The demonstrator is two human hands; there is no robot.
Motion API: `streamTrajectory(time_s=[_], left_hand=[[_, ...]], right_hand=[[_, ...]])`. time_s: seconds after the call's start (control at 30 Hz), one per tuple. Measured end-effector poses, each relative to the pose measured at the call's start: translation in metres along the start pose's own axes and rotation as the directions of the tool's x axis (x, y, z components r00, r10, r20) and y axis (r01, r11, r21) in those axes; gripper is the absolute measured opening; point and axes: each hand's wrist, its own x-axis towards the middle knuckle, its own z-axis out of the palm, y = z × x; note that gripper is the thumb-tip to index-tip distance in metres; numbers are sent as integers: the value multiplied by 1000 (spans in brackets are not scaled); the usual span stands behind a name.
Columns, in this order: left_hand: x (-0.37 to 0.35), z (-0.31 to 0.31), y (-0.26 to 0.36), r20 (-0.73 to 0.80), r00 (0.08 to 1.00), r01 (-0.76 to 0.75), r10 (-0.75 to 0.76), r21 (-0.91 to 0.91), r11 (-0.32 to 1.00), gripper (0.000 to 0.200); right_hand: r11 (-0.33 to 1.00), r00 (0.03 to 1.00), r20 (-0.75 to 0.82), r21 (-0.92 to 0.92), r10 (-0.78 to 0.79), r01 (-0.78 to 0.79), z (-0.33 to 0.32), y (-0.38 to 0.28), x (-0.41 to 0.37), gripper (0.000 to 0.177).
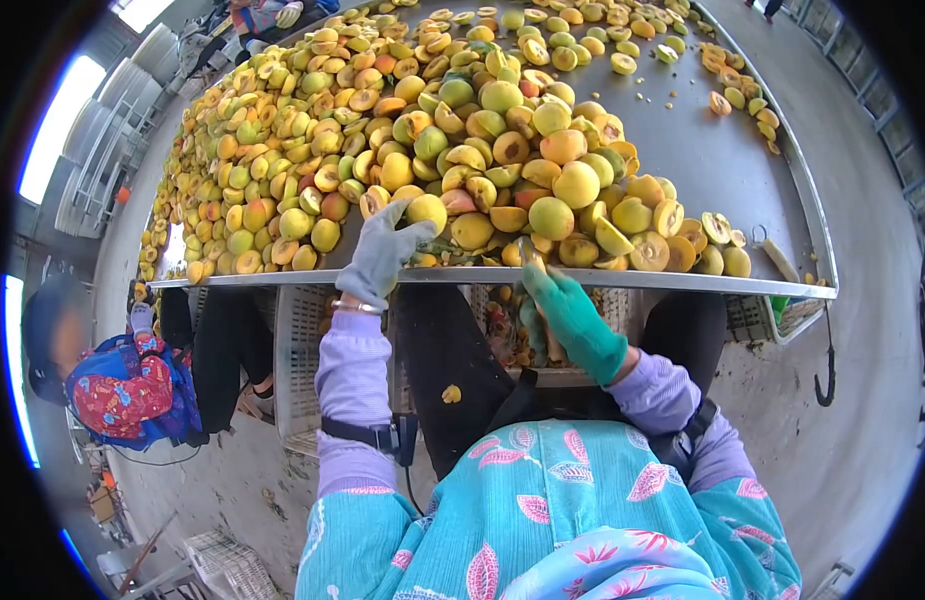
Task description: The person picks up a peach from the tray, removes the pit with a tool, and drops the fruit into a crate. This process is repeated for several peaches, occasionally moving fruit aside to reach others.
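Note:
My left hand (pixel 385 250), in a grey glove, is at the table's front edge with its fingers on a yellow fruit (pixel 427 211) at the near side of the pile. My right hand (pixel 578 318), in a green glove, is closed around the handle of a small tool (pixel 531 256), whose upper end points toward the fruit. The tool looks like a knife, but its tip is hard to make out. Whole and halved yellow-green fruits (pixel 551 218) lie heaped just beyond both hands. Several cut halves show brown centres.
The metal table (pixel 723 180) has a raised front rim. A wooden-handled tool (pixel 780 260) lies near its right corner, and a dark hook hangs below. Crates (pixel 301 350) stand under the table. A co-worker (pixel 133 385) sits at the left; another person's gloved hand (pixel 289 14) shows at top left.

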Motion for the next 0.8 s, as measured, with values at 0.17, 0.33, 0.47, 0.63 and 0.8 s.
streamTrajectory(time_s=[0.17, 0.33, 0.47, 0.63, 0.8], left_hand=[[-40, 54, 12, 156, 963, -100, 219, -548, 830, 45], [-46, 79, 7, 85, 975, -84, 207, -717, 692, 35], [-44, 83, 15, 123, 980, -53, 156, -592, 804, 37], [-44, 89, 3, -161, 905, -425, 393, -357, 832, 45], [-56, 96, 11, -148, 720, -608, 678, 336, 720, 37]], right_hand=[[979, 979, 10, 25, -205, 205, 16, -23, 47, 35], [899, 917, -26, -211, -398, 384, 7, -5, 51, 32], [597, 698, -15, -532, -716, 600, 4, -1, 42, 30], [488, 740, 129, -676, -660, 553, 1, -3, 17, 33], [450, 782, 138, -752, -608, 483, -9, 0, 12, 39]])
